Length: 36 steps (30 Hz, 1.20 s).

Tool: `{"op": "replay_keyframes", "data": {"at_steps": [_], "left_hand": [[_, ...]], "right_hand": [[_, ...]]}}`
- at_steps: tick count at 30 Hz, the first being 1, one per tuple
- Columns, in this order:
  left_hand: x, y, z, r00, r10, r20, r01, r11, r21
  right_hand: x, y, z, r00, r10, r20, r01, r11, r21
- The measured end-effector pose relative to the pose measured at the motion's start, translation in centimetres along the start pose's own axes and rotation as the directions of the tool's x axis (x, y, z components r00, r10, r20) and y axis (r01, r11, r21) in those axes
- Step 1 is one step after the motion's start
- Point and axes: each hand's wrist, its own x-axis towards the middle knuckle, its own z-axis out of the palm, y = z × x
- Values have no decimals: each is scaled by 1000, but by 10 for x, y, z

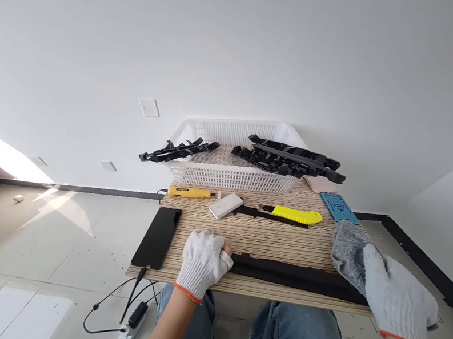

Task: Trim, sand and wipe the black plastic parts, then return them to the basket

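A long black strip-shaped part (287,275) lies along the near edge of the wood-striped table. My left hand (203,259), in a white knit glove with an orange cuff, is closed around the strip's left end. My right hand (401,294), gloved alike, grips a grey fuzzy cloth (349,253). The cloth is against the strip's right end and covers part of it. Whether the strip's far right tip runs under the glove is hidden.
Behind stands a white mesh basket (229,179) with black plastic parts (293,158). On the table lie a yellow utility knife (297,215), a yellow-handled tool (190,192), a white block (226,206), a black phone (157,237) and a blue card (339,207). Cables hang at the left.
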Motion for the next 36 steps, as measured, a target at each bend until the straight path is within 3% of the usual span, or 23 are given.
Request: {"op": "replay_keyframes", "data": {"at_steps": [2,3,8,11,15,18,21,24,27,30,33,36], "left_hand": [[0,1,0,1000,-18,-18,18,1000,6],[0,1,1,999,-26,-25,27,1000,11],[0,2,2,1000,-17,-26,18,1000,13],[0,0,4,999,22,-37,-21,1000,7],[0,-1,7,998,35,-56,-34,999,30],[1,-2,6,998,41,-53,-39,999,34],[2,-5,5,999,29,-34,-28,999,25],[2,-8,4,999,43,-32,-43,999,18],[2,-10,7,997,56,-58,-55,998,13],[2,-11,9,995,48,-82,-49,999,0],[2,-10,10,994,55,-91,-57,998,-16],[1,-10,9,992,73,-99,-77,997,-33]], "right_hand": [[-19,-16,-9,997,78,29,-79,997,4],[-31,-24,-12,998,57,1,-57,998,15],[-80,-62,-22,959,-233,-163,247,967,69],[-88,-95,-30,908,-395,-140,411,905,108],[-91,-151,-43,860,-502,-97,510,832,217],[-97,-186,-49,857,-500,-125,510,789,342],[-102,-202,-50,861,-487,-147,501,761,412],[-101,-198,-49,864,-475,-165,497,755,428],[-92,-174,-43,875,-451,-175,483,794,369],[-81,-133,-30,890,-412,-193,453,847,279],[-70,-85,-14,931,-307,-200,346,916,205],[-57,-45,0,965,-222,-139,247,948,199]]}}
